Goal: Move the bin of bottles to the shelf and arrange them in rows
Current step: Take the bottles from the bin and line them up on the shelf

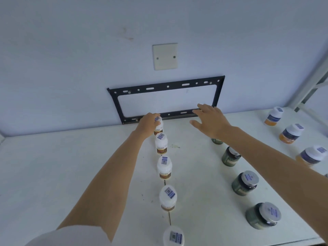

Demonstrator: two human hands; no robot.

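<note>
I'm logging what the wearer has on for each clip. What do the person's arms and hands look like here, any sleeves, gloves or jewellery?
Both hands, the left hand and the right hand, are bare, with no gloves. No rings, watch or bracelet show on either. Both forearms are uncovered. A white short sleeve shows on the left upper arm at the bottom edge; the right arm's sleeve is out of view.

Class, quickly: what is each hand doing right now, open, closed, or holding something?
Left hand: closed around the rearmost white bottle in its row.
Right hand: open, fingers spread, holding nothing, raised above the shelf.
</note>
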